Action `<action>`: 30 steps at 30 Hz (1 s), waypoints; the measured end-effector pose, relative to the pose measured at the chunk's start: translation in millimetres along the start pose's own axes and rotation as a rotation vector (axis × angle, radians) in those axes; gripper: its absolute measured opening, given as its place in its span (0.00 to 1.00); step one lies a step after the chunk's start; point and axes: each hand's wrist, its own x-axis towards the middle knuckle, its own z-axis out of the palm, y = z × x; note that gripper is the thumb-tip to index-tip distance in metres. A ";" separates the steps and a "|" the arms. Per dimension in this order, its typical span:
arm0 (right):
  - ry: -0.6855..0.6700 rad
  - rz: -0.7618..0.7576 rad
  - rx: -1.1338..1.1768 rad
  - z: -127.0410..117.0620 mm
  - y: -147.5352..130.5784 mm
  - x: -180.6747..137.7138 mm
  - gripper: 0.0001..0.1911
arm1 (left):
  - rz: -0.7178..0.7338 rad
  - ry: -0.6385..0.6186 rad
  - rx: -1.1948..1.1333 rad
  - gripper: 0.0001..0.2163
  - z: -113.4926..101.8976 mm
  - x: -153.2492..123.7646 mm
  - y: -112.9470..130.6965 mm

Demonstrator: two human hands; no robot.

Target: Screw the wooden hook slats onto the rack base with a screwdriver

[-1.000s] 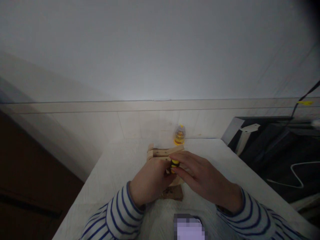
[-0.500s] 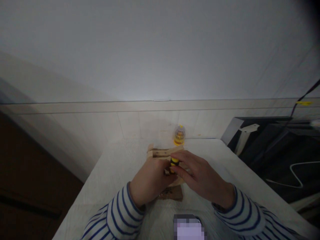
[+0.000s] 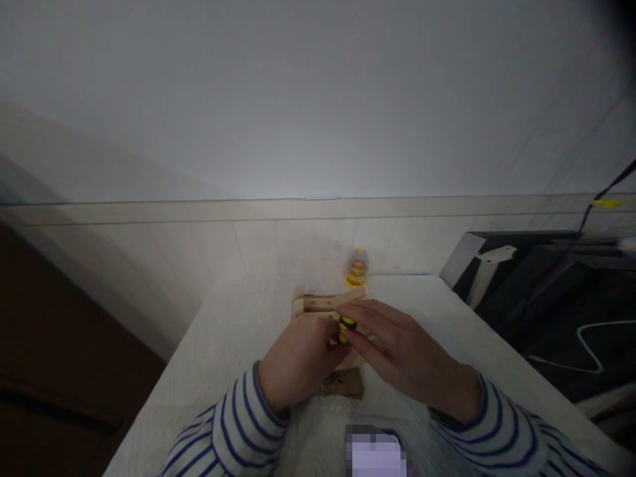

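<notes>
A short screwdriver (image 3: 347, 324) with a yellow and black handle stands upright between my hands, above a pale wooden assembly (image 3: 318, 303). My right hand (image 3: 397, 338) pinches the handle between thumb and fingertips. Curled in beside its lower part is my left hand (image 3: 305, 354), closed, with its fingertips at the screwdriver. The screwdriver's tip and most of the assembly's middle are hidden beneath my hands. A brown flat piece (image 3: 350, 384) with small dark things on it lies just nearer to me, partly behind my left hand.
A clear container with a yellow base (image 3: 356, 270) stands at the table's back edge by the wall. A blurred-out phone-like object (image 3: 377, 457) lies at the front of the white-covered table (image 3: 238, 318). Dark panels (image 3: 551, 285) and a white cable (image 3: 591, 324) are on the right.
My right wrist and sleeve have swung slightly outward to the right and down, with the fingers still at the screwdriver handle. My left hand has stayed in place.
</notes>
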 end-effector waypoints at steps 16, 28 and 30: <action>0.038 0.000 0.037 7.8 6.8 -2.8 0.13 | 0.016 -0.046 -0.056 0.11 -3.5 0.9 3.7; -0.002 0.024 0.048 2.7 2.8 -1.3 0.17 | -0.031 -0.023 -0.076 0.05 -7.7 -0.2 3.8; -0.019 0.017 0.050 0.1 1.3 -1.2 0.19 | -0.056 -0.037 -0.069 0.05 -6.7 -0.3 3.1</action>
